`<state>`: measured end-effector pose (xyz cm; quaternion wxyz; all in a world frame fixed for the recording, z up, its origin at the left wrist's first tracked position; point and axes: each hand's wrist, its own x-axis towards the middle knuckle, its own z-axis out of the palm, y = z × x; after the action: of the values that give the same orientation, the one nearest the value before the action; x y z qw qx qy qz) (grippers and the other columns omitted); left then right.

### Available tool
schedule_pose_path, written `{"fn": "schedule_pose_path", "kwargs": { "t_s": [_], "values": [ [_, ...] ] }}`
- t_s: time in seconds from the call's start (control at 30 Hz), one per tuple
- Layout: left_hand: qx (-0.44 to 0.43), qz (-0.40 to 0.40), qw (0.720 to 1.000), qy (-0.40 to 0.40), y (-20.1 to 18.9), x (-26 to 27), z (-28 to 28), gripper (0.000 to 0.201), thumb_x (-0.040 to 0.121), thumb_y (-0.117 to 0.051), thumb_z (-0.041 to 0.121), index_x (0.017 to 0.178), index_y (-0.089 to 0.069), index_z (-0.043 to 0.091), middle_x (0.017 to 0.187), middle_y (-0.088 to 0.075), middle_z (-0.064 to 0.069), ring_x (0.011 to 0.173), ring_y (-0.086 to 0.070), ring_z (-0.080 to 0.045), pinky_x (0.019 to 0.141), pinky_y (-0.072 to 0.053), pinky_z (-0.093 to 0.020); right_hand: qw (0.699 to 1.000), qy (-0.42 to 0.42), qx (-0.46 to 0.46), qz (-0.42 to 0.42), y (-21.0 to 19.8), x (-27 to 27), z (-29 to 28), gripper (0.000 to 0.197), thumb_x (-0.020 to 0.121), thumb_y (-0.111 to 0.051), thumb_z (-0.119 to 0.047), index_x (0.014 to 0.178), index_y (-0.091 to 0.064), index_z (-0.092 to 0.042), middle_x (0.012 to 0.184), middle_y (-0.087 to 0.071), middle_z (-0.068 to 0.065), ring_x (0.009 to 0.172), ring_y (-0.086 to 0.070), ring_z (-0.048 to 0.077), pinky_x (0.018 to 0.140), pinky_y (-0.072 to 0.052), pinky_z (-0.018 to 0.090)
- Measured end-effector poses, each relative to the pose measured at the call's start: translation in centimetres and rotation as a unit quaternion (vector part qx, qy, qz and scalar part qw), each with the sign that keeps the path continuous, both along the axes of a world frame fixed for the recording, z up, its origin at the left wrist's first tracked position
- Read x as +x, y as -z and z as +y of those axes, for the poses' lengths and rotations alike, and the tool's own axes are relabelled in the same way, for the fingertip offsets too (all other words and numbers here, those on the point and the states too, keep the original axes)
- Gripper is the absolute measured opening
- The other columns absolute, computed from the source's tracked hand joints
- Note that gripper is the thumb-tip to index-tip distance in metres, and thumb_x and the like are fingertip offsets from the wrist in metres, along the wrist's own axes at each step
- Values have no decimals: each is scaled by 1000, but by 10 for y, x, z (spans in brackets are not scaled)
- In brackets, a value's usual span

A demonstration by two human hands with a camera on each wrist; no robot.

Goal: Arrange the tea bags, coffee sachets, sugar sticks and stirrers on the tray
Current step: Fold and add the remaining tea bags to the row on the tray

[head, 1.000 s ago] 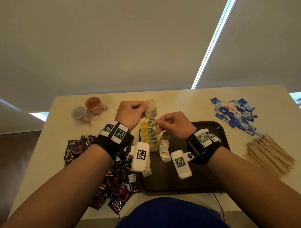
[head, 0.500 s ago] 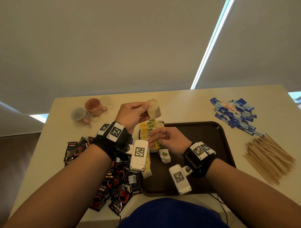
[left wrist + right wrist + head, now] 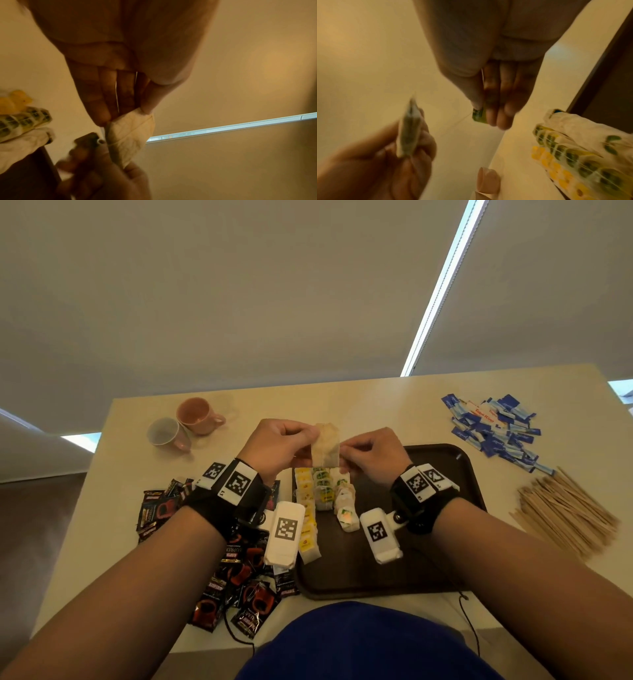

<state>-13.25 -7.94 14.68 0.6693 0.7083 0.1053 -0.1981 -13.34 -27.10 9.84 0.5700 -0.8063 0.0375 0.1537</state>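
While your hands hover above the far-left corner of the dark tray (image 3: 442,542), bare bench (image 3: 376,409) lies open beyond them; your left hand (image 3: 277,445) pinches the papery tea bag (image 3: 324,445) at its upper edge, fingers (image 3: 102,102) clamped on it; your right hand (image 3: 373,455) pinches its green tag (image 3: 479,115), a thin string joining them; rows of tea bags (image 3: 317,494) lie just below.

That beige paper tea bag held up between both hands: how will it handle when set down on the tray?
The beige paper tea bag is probably light and floppy: the left hand pinches just one top corner. Its green paper tag, pinched by the right hand, trails on a thin string, so it may snag. It likely lies flat on the brown tray.
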Motion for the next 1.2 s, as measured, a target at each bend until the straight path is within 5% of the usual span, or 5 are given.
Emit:
{"fn": "schedule_pose_path", "kwargs": {
  "t_s": [0.13,0.33,0.57,0.77,1.2],
  "values": [
    [15,6,1000,19,11,-9,-2,13,97,-62,11,93,-74,10,79,-76,-3,74,-73,-13,64,-58,-26,998,4,49,-41,-16,8,4,18,92,-67,-8,99,-74,7,86,-74,18,67,-72,14,60,-56,20],
    [34,1,999,1,19,-12,-7,13,96,-63,12,89,-73,13,82,-75,-6,75,-74,-19,66,-61,-31,994,16,49,-93,-29,14,9,25,90,-67,-4,114,-68,-7,82,-76,8,69,-73,19,63,-61,29],
    [43,-8,999,5,18,-11,-8,11,95,-66,11,88,-74,11,80,-76,-8,73,-75,-19,66,-61,-29,986,-2,-4,-164,-36,15,12,10,86,-73,-14,95,-79,-13,91,-74,3,77,-67,11,69,-55,24],
    [48,-29,998,19,19,-10,-10,17,94,-68,23,93,-76,8,87,-76,-11,73,-71,-18,63,-58,-26,990,-37,70,-115,-51,6,8,16,93,-64,-8,94,-75,3,75,-72,19,56,-65,18,55,-55,23],
    [81,-57,994,55,26,-6,-5,18,99,-60,12,88,-73,18,81,-73,-1,70,-68,-10,68,-57,-32,989,-82,-69,-100,-37,-4,-5,10,88,-72,-12,97,-68,-14,72,-72,-3,60,-69,9,56,-54,20]
  ]
}}
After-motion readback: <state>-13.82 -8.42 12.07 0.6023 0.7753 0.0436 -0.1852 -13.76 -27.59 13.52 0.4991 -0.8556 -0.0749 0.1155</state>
